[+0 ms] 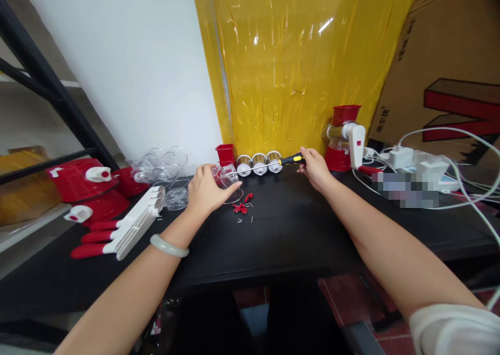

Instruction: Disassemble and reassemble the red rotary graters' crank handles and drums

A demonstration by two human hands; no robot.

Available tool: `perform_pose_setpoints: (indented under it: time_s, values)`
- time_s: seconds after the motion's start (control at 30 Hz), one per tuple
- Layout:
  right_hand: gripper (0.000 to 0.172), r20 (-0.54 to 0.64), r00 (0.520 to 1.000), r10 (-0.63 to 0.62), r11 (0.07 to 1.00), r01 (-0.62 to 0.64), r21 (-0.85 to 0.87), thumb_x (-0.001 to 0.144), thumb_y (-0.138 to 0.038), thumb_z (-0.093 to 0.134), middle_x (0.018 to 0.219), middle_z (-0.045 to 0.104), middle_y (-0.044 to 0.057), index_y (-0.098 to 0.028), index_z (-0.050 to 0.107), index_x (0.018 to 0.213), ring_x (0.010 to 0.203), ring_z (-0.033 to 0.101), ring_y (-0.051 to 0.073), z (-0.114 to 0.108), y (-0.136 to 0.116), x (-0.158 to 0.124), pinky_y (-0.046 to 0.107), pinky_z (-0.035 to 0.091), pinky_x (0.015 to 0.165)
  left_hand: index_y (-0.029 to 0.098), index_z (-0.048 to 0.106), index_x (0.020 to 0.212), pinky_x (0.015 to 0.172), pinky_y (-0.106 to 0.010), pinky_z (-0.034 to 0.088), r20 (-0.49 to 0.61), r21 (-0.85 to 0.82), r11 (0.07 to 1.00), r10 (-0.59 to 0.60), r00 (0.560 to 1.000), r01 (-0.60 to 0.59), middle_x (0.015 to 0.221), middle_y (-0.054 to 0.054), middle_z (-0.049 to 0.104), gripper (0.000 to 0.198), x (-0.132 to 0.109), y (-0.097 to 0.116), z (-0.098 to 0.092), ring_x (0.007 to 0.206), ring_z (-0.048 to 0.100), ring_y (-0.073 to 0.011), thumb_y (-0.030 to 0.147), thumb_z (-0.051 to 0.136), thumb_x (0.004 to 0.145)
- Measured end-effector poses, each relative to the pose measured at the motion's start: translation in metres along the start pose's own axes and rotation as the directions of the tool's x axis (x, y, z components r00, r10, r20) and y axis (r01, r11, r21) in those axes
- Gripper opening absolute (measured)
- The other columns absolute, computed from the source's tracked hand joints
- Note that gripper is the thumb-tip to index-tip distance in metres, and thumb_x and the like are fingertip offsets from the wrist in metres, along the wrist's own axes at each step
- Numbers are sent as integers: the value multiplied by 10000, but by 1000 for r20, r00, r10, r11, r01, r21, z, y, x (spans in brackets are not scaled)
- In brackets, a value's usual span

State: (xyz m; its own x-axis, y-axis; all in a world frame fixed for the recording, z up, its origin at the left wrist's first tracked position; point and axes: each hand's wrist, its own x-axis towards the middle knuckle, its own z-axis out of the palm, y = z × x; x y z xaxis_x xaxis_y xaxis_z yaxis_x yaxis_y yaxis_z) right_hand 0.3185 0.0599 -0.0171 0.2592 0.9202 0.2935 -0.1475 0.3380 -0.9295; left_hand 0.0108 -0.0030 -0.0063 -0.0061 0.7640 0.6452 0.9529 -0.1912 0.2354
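Note:
My left hand point(205, 190) is closed around a clear plastic housing point(227, 179) that rests on the black table point(281, 230). My right hand point(315, 168) grips a screwdriver point(269, 164) by its black and yellow handle; the metal shaft points left, with its tip at the clear housing. Small red clips and tiny screws point(242, 207) lie on the table just in front of the housing.
Three metal drum blades point(259, 163) and a red cup point(225, 154) stand behind the housing. An assembled red grater point(344, 137) stands at right, near white chargers and cables point(414, 162). Clear bowls point(158, 164), red bases point(84, 180) and red-white handles point(125, 227) lie left.

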Motion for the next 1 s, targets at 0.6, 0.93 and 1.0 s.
perform_pose_setpoints:
  time_s: [0.6, 0.93, 1.0]
  values:
    - [193, -42, 993, -111, 990, 114, 87, 773, -396, 619, 693, 524, -51, -245, 501, 799, 436, 429, 70, 7, -11, -10, 235, 440, 435, 193, 518, 1120, 825, -486, 517, -36, 113, 993, -13, 999, 16, 1099, -151, 609, 550, 1, 16, 5, 1031, 627, -381, 542, 686, 729]
    - [477, -26, 994, -107, 994, 106, -30, 780, -689, 635, 463, 371, -71, -237, 490, 730, 377, 377, 94, 1, -9, -5, 250, 425, 403, 195, 517, 1146, 831, -475, 520, -8, 131, 991, -26, 1000, 26, 1135, -145, 602, 548, -1, 18, 4, 1052, 621, -371, 541, 665, 748]
    - [408, -26, 995, -100, 995, 100, 4, 750, -585, 709, 485, 387, -85, -238, 494, 745, 385, 376, 81, 2, -9, -5, 237, 434, 421, 199, 516, 1152, 841, -455, 521, -9, 153, 988, -33, 999, 34, 1141, -134, 603, 537, -2, 19, 3, 1060, 622, -352, 533, 656, 756]
